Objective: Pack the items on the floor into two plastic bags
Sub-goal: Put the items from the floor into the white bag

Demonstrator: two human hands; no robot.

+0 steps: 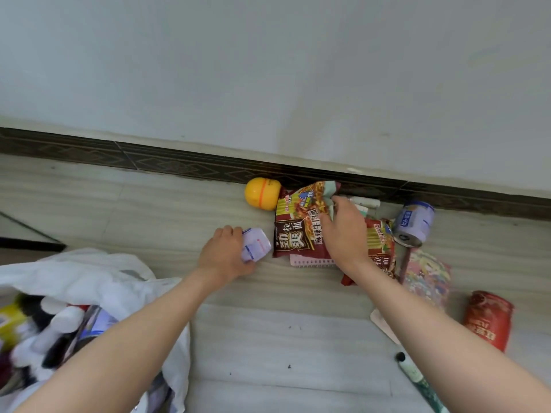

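Note:
My left hand (224, 252) grips a small white and lilac packet (257, 244) on the floor. My right hand (346, 231) pinches the top right corner of a dark red noodle packet (298, 225) that lies near the wall. A second red noodle packet (381, 248) lies partly under my right wrist. A white plastic bag (98, 272) sits open at the lower left, with several items inside, among them a black and white soft toy (44, 329) and a yellow box (12, 323).
Against the skirting lie a yellow capsule (262, 193), a blue-white can (415, 223) on its side and a white tube (365, 201). A pink comb (310, 261), a colourful packet (428, 278), a red can (489, 318) and a green marker (417, 377) lie around my right arm.

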